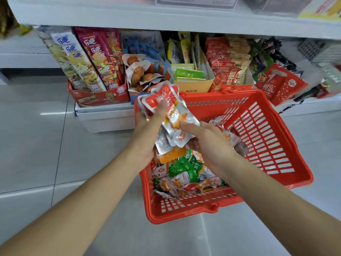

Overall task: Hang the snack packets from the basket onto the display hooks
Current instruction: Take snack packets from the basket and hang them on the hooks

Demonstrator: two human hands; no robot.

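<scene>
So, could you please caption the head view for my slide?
The left hand and right hand hold a bunch of snack packets over the red basket, before a stocked shelf.

Your left hand [147,130]: the fingertips are motion-blurred on the packets [171,115], and the palm side is hidden behind them. Right hand [208,143]: only the thumb shows, the other fingers are under the packets. Basket [263,137] floor is covered w/ packets. Print on them is too blurred to read. Top shelf [110,15] is cut by the upper edge. Goods at far right [317,52] are smeared, can't tell what.
</scene>
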